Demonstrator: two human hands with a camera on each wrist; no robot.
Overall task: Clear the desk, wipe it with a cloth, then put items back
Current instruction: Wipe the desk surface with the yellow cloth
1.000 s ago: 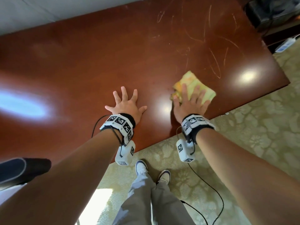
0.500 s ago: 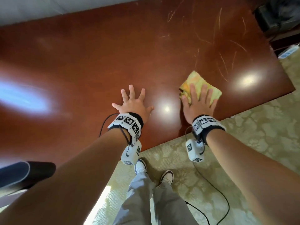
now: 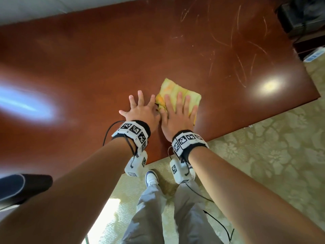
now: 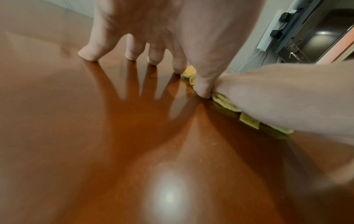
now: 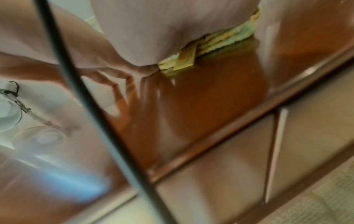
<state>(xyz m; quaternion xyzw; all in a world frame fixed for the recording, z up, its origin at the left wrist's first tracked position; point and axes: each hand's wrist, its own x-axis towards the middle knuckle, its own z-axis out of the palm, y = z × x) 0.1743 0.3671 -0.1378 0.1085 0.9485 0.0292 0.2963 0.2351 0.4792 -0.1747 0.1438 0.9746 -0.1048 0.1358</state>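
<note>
Cloth point(image 3: 177, 90) under flat right hand point(image 3: 177, 117)

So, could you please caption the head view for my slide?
Right hand presses a yellow cloth flat on the wooden desk; left hand rests beside it.

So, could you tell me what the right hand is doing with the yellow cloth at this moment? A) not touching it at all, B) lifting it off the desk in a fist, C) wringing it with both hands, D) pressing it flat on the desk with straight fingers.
D: the right hand lies flat with fingers spread on the yellow cloth, pressing it onto the desk.
</note>
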